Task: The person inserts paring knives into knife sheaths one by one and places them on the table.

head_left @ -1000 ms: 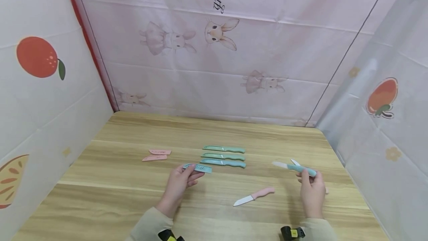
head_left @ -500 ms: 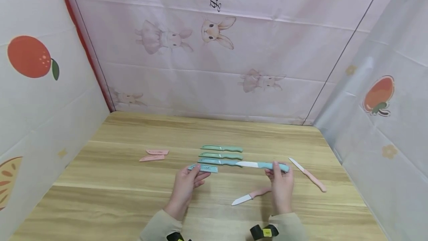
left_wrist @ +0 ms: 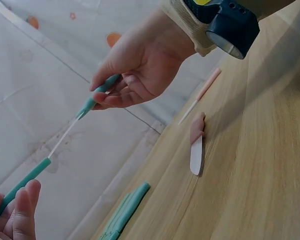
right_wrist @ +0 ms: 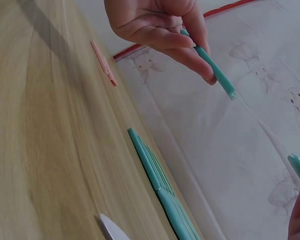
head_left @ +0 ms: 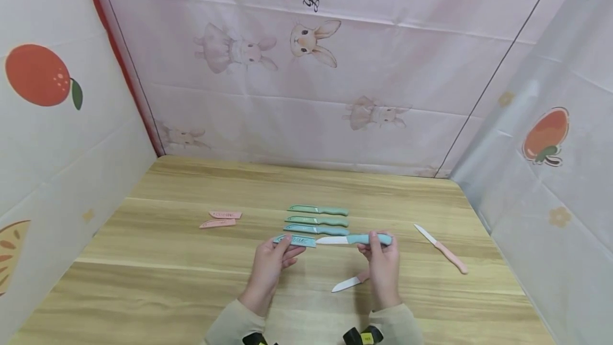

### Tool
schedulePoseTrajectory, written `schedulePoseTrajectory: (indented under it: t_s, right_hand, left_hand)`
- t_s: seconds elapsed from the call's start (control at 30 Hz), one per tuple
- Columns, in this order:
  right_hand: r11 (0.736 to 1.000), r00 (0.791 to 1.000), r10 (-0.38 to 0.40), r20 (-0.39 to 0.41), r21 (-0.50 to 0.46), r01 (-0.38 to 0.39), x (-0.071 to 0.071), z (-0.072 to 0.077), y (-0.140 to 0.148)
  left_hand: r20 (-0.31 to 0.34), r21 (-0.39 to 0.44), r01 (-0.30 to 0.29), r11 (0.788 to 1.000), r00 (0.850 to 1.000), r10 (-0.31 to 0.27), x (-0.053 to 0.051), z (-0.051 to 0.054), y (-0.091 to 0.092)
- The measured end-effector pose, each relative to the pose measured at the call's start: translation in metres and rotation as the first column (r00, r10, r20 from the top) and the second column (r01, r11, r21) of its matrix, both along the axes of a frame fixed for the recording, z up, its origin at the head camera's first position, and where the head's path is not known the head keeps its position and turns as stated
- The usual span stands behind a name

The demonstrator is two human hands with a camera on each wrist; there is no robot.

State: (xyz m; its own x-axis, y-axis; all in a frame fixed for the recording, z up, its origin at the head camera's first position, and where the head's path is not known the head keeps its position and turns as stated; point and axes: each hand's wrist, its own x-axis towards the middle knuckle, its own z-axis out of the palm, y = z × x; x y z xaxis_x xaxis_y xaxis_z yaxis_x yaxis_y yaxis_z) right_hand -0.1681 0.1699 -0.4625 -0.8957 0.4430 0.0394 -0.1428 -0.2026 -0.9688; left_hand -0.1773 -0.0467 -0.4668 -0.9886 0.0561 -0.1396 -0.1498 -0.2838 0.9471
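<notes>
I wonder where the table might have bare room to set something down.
The table is bare at near left between the pink sheaths and the left sleeve, and between the sheathed knives and the rabbit backdrop. The middle is crowded: left hand with blue sheath, right hand with blue knife, and a pink-handled knife.

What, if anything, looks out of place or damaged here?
Nothing looks spilled or damaged. What stands out: the far pink knife and near pink knife lie bare-bladed at different angles, away from the pink sheaths, while three sheathed knives lie in a neat row.
</notes>
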Motion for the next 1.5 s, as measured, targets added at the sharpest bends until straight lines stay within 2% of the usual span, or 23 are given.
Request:
schedulePoseTrajectory:
  t_s: [0.47,0.77,1.13,1.3,1.5]
  right_hand:
    - [1.0,1.0,-0.005,0.012,0.005,0.005,0.003,0.0,-0.001]
    - [0.999,0.999,0.046,0.016,0.018,-0.046,0.004,-0.002,-0.003]
    - [0.998,0.998,0.045,0.035,-0.052,-0.043,0.002,-0.005,-0.009]
    - [0.998,0.998,0.036,0.052,-0.051,-0.033,0.001,-0.005,-0.013]
    - [0.998,0.997,0.035,0.074,-0.056,-0.031,0.0,-0.005,-0.018]
  left_hand:
    - [-0.01,-0.003,-0.002,1.0,1.0,0.002,0.001,0.0,0.002]
    - [-0.006,0.002,-0.007,1.0,1.0,0.007,0.003,0.002,0.004]
    - [0.011,0.027,-0.053,0.998,0.999,0.052,0.003,0.002,0.005]
    - [0.007,0.05,-0.089,0.995,0.996,0.089,0.003,0.001,0.007]
    - [0.016,0.073,-0.105,0.992,0.994,0.104,0.003,0.001,0.009]
